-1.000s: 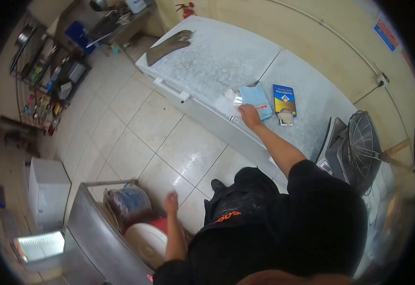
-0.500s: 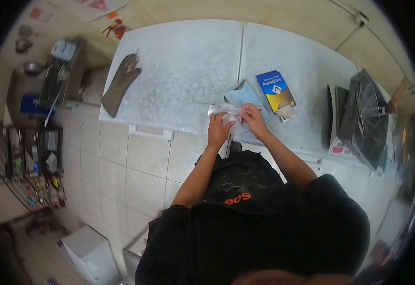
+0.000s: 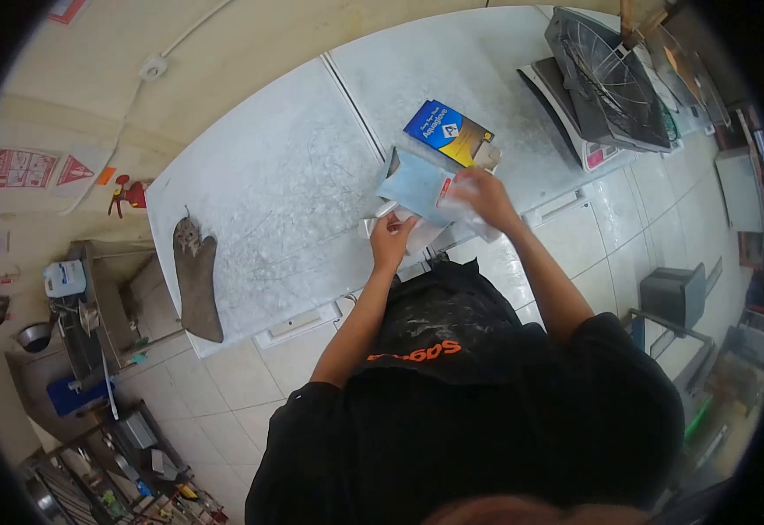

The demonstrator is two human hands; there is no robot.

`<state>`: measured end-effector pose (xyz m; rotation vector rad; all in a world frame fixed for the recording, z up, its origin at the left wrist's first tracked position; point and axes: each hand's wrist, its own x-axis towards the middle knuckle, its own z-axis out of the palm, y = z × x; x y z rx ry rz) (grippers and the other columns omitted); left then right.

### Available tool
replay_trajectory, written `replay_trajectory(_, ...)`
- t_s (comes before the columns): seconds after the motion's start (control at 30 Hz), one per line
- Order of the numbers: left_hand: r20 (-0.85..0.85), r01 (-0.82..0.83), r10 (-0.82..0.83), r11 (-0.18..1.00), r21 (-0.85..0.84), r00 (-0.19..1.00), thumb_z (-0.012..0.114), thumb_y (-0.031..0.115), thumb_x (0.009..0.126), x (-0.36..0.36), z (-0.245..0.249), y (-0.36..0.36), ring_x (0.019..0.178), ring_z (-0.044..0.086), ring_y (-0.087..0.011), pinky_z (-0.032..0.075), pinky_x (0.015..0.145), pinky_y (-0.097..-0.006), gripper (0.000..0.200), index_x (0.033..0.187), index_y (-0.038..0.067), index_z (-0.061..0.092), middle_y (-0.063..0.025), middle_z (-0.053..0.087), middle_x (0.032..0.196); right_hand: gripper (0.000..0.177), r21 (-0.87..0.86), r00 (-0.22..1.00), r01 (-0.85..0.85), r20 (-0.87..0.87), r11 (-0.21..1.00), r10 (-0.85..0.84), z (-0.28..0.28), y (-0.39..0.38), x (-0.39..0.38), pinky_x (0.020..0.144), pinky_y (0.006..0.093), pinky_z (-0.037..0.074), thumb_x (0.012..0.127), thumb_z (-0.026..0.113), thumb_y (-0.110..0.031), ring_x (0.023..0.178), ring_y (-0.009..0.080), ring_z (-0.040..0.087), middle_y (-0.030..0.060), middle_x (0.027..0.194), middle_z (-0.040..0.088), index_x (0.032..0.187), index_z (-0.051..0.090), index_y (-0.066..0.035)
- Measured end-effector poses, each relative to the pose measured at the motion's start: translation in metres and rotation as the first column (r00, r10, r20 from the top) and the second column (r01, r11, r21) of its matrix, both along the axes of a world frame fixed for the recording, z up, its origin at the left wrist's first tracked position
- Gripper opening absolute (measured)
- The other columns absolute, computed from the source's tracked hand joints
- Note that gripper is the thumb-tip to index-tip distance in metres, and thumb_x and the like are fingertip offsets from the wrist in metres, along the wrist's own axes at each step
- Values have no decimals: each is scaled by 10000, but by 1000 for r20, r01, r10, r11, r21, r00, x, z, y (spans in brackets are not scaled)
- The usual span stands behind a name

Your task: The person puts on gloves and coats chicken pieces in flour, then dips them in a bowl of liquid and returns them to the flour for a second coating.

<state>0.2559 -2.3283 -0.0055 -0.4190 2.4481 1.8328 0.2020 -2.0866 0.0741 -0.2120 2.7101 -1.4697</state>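
Note:
A piece of thin, clear plastic [image 3: 475,220] hangs from my right hand [image 3: 490,198], whose fingers are closed on it. Closed at the front edge of the worktop, my left hand [image 3: 391,238] pinches a pale plastic sheet [image 3: 426,238] with a shiny edge. Just beyond both hands lies a light-blue packet [image 3: 411,179] with a small red label. Behind it, close to my right hand, rests a blue and yellow Aquaglove box [image 3: 448,131], with pale material showing at its near end.
On the left end of the white worktop [image 3: 286,201] lies a long brown oven mitt [image 3: 196,293]. A scale [image 3: 566,114] holding a dark tray [image 3: 605,83] stands at the right. The fire extinguisher [image 3: 130,194] is beyond the left edge, with shelves of utensils [image 3: 128,472] lower left.
My hands have moved apart; the right one has drawn clear plastic away to the right. The light-blue packet shows more fully. The camera view has rotated.

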Motion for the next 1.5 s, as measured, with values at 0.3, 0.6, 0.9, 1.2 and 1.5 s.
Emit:
replay_trajectory(0.3,235,-6,-68,953,303,970,706,189,901,6,11,-32,716,684,-179,547,635,-329,277,1073,-18,641,-104,708,873,472,-414,984,169,117,895,-132,-89,-77,42,921,384,481,859,682,-113,970,247,630,128,1089,631,1312,551,-83)
replay_trajectory(0.6,253,-23,-433,469,883,865,650,257,971,48,87,-14,1024,633,-172,545,868,-331,366,1255,52,545,-62,637,1133,451,-718,811,584,534,378,-238,15,-84,86,896,312,522,924,637,-19,1012,169,634,86,1148,627,1342,471,-45)
replay_trajectory(0.9,111,128,-469,449,884,876,639,119,969,26,115,80,995,619,-145,530,854,-338,282,1214,96,502,-42,619,1088,293,-736,688,675,603,50,-403,41,-19,169,858,303,533,958,624,-86,982,149,645,55,1080,659,1234,557,-15)
replay_trajectory(1.2,66,358,-661,485,798,748,623,33,953,36,89,291,988,592,-148,498,884,-305,343,1247,102,462,-38,598,1086,306,-768,607,631,575,-106,-549,-9,174,264,765,302,546,947,664,-154,888,119,632,51,1043,654,1216,596,-25)
replay_trajectory(1.5,-20,828,-894,406,387,448,700,77,905,103,110,553,1020,554,-142,468,870,-300,299,1178,62,577,-47,592,1095,191,-703,436,701,556,-120,-708,18,374,369,763,255,505,942,668,-176,829,109,606,5,928,637,1058,643,-27)
